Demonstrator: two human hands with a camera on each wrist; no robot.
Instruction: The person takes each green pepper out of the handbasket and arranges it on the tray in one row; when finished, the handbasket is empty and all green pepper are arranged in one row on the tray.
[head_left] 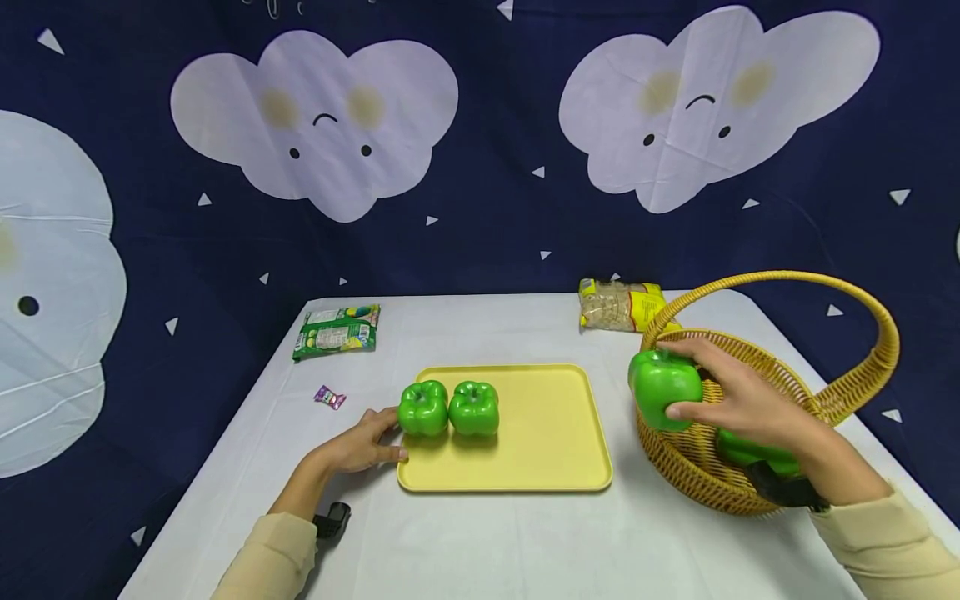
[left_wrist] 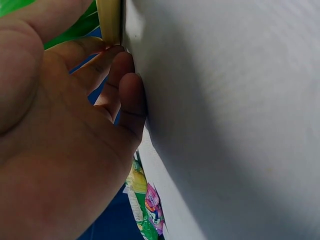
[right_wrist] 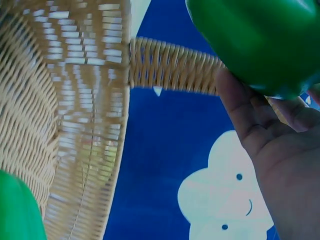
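Note:
My right hand (head_left: 738,396) grips a green bell pepper (head_left: 666,388) above the left rim of a wicker basket (head_left: 675,467). In the right wrist view the held pepper (right_wrist: 260,45) fills the top right, the fingers against its underside. Another green pepper (head_left: 757,450) lies in the basket, partly hidden by my right forearm. Two green bell peppers, one at the left (head_left: 423,408) and one beside it (head_left: 474,408), stand on a yellow tray (head_left: 551,433). My left hand (head_left: 363,442) rests at the tray's left edge, its fairly straight fingers touching the rim.
A green snack packet (head_left: 337,331) lies at the back left of the white table (head_left: 480,550), with a small purple-wrapped candy (head_left: 330,397) nearer. Behind the basket is a yellow bag (head_left: 618,306). The basket's tall handle (head_left: 862,312) arches up at the right.

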